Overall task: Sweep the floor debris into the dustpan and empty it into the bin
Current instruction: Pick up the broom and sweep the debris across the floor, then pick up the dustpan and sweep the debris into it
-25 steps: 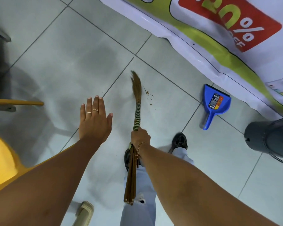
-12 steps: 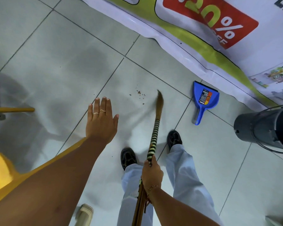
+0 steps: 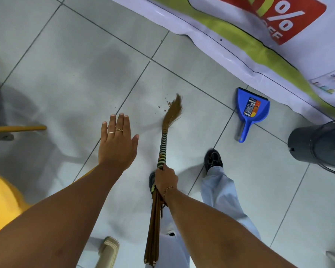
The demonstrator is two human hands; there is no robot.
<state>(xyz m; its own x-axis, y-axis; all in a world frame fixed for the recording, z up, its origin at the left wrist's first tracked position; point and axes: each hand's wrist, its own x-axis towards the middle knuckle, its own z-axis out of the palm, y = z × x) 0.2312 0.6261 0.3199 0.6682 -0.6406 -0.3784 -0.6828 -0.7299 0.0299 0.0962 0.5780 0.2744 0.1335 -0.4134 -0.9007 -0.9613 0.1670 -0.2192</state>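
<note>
My right hand (image 3: 165, 177) grips a stick broom (image 3: 163, 144) by its green-and-white wrapped handle. Its straw tip rests on the grey tile floor, touching a small scatter of brown debris (image 3: 163, 106) on its left side. My left hand (image 3: 117, 143) hovers flat over the floor left of the broom, fingers spread and holding nothing. A blue dustpan (image 3: 251, 111) lies on the floor to the right of the broom tip, mouth pointing away from me. A dark grey bin (image 3: 317, 146) stands at the right edge.
A large printed banner (image 3: 240, 31) covers the floor along the top right, just beyond the dustpan. A yellow pole (image 3: 17, 129) and a yellow object (image 3: 2, 198) sit at the left. My two shoes stand near the broom.
The broom tip has swept back left to the debris after swinging right half a second ago. My left hand stays hovering, open.
</note>
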